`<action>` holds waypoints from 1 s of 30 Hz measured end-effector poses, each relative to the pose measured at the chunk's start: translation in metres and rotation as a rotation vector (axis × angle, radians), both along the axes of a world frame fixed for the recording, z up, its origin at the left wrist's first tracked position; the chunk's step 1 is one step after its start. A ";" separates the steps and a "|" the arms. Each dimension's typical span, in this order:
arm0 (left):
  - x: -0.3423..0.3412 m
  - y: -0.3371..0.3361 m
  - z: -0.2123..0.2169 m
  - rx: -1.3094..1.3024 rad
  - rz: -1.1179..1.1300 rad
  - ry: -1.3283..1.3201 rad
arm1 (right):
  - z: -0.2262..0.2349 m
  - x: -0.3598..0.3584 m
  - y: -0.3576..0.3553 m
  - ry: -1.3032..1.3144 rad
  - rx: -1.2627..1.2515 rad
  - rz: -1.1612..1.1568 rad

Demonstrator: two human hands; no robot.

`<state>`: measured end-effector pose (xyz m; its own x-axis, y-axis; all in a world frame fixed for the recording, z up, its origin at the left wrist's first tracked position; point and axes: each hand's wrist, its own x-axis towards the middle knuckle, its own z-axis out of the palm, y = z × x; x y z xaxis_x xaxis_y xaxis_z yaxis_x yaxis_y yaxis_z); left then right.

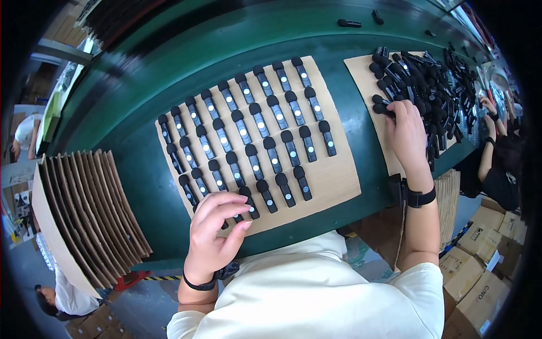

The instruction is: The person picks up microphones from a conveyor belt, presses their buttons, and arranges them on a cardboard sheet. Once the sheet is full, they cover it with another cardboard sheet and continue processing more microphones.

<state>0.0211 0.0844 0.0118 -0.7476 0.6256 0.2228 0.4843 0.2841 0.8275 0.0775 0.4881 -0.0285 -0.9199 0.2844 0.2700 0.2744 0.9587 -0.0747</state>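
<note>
A cardboard sheet (pixel 333 179) lies in front of me on the green table, bearing several rows of small black clip-on microphones (pixel 258 120) with foam tips and pale round dots. My left hand (pixel 213 230) hovers over the nearest row at its left end, fingers curved and thumb apart, holding nothing; it hides part of that row. To the right, my right hand (pixel 407 134) grips a small black microphone (pixel 382 106) by its body, at the left edge of a heap of similar microphones (pixel 432 93). This heap rests on a second cardboard sheet (pixel 359 73).
At the left stands a stack of cardboard sheets (pixel 90 214). Loose microphones (pixel 350 23) lie at the table's far side. Another person's arm (pixel 486 150) reaches in at the right edge. Cardboard boxes (pixel 480 243) sit below right, beside more upright cardboard (pixel 449 200).
</note>
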 end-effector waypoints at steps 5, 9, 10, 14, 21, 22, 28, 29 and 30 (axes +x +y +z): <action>-0.002 0.003 0.001 0.002 -0.013 0.012 | -0.001 -0.002 0.003 0.018 0.029 0.017; -0.003 0.007 0.003 -0.006 -0.036 0.022 | 0.006 0.000 -0.002 0.008 0.005 0.025; -0.002 0.007 0.004 -0.009 -0.043 0.026 | 0.009 0.002 -0.007 0.016 -0.027 0.031; -0.005 0.012 0.007 -0.004 -0.077 0.063 | 0.028 0.005 -0.038 0.105 -0.213 0.193; -0.001 0.033 0.019 -0.004 -0.076 0.006 | 0.053 0.007 -0.125 0.132 -0.665 0.657; -0.002 0.036 0.020 -0.007 -0.081 -0.003 | 0.054 0.007 -0.134 0.143 -0.691 0.685; -0.004 0.028 0.013 0.025 -0.125 0.101 | 0.049 0.004 -0.162 0.218 -0.867 0.759; -0.004 0.026 0.012 0.066 -0.118 0.119 | 0.048 0.004 -0.163 0.217 -0.872 0.762; -0.004 0.024 0.011 0.107 -0.110 0.137 | 0.046 0.003 -0.163 0.203 -0.916 0.762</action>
<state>0.0169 0.1087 0.0224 -0.6342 0.6690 0.3875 0.6180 0.1375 0.7740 0.0806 0.3247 0.0170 -0.8989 -0.1514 0.4113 -0.4340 0.4384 -0.7871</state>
